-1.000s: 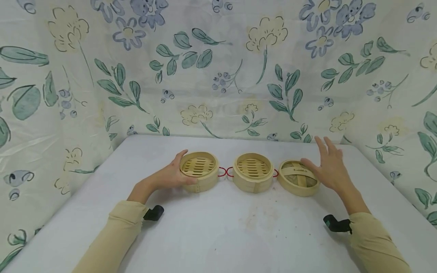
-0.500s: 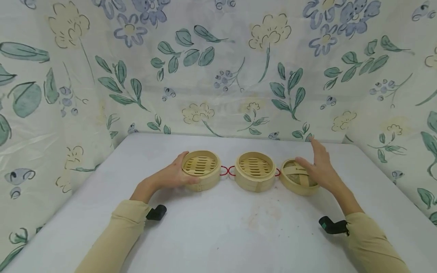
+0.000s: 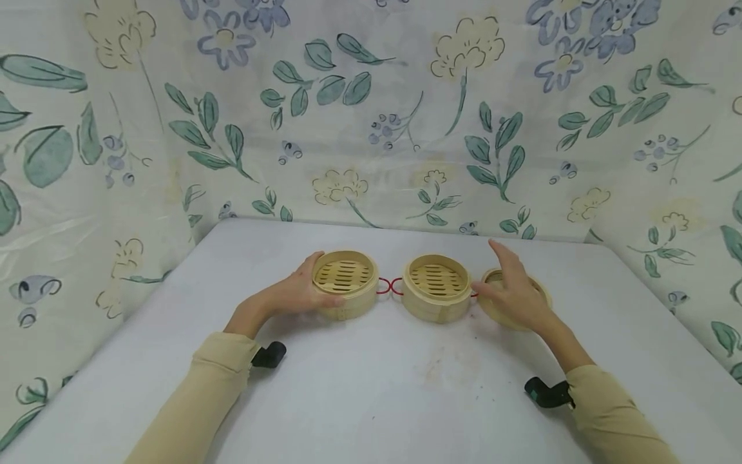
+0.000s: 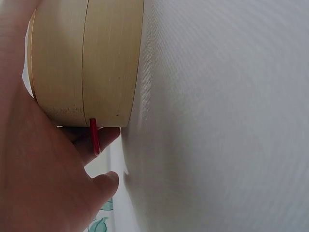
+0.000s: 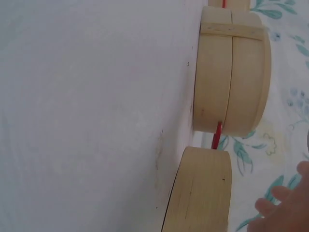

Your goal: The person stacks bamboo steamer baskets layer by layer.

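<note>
Three round bamboo pieces stand in a row on the white table. My left hand grips the left bamboo steamer basket from its outer side, thumb at the near wall and fingers behind it. In the left wrist view, a red loop handle hangs by that hand. The middle steamer basket, with a slatted floor and red handles, stands beside it. My right hand, fingers extended, hovers over the woven bamboo lid and partly hides it. Its thumb reaches near the middle basket's rim without clearly holding anything.
The white table has brownish smudges and specks in front of the baskets. A flower-printed sheet hangs behind and along both sides. A black wrist camera sits at the right cuff, another black wrist camera at the left.
My right hand has moved left across the lid, toward the middle basket. The left hand keeps its grip on the left basket. The head view has tilted slightly downward.
</note>
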Motion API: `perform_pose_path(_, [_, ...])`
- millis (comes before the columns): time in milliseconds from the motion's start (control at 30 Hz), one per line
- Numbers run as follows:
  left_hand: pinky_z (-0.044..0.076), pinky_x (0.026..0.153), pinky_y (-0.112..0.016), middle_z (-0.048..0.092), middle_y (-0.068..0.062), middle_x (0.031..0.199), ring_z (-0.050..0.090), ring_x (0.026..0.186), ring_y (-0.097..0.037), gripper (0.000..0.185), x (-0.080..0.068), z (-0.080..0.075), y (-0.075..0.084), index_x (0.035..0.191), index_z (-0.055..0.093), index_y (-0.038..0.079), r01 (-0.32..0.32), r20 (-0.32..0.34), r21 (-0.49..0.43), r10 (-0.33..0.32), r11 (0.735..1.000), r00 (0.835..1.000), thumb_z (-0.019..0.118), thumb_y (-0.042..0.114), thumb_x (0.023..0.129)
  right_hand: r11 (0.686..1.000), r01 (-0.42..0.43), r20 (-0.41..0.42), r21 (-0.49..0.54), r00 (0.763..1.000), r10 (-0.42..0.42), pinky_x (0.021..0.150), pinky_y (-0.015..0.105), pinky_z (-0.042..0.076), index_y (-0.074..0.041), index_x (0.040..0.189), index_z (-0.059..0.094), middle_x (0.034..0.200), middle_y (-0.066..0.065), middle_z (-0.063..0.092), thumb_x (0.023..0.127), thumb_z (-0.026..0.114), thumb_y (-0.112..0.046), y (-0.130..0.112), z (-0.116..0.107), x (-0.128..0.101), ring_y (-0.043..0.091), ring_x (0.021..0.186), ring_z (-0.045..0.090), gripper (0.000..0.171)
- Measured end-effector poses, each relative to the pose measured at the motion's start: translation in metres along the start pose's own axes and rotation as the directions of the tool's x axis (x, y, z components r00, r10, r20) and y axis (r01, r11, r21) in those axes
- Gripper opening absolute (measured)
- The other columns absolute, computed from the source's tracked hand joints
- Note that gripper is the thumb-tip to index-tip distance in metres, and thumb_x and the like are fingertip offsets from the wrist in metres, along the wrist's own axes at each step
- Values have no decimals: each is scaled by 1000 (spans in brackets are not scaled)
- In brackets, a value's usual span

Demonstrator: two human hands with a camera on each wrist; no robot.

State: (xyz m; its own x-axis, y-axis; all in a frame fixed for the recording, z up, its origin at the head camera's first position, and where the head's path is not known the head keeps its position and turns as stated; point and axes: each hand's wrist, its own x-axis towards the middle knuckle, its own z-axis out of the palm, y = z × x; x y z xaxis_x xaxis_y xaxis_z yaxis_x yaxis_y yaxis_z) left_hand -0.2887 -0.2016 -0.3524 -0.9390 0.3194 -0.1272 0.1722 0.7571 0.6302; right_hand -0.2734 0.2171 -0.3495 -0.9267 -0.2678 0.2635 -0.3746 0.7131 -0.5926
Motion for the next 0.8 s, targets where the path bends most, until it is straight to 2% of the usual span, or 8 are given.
perform_pose_path(267, [20,114,-64,16,-24,159,18,147,-43,125,-1,-3,-3,156,-6,7,11,-2,7,-11,1000,1000,73,63,77,1000,27,104,-5,994,-27,113,70,13,-9,158,8,162,21,9,92,68,-39,-6,13,5,44,148,9,94])
perform_pose_path(533, [20,115,-62,17,-25,158,19,147,-42,124,1,0,-1,156,-6,7,-3,4,-23,3,1000,1000,74,61,78,997,18,190,80,981,-33,113,68,14,-15,159,3,164,16,4,83,77,-41,-9,19,9,40,150,7,109])
perform_pose_path(800, [21,114,-64,19,-25,158,20,147,-43,125,1,1,-1,156,-6,8,13,6,-16,-13,1000,1000,73,63,77,995,16,262,95,964,-40,115,66,13,-7,158,1,163,22,6,83,78,-44,-13,27,13,44,149,7,114])
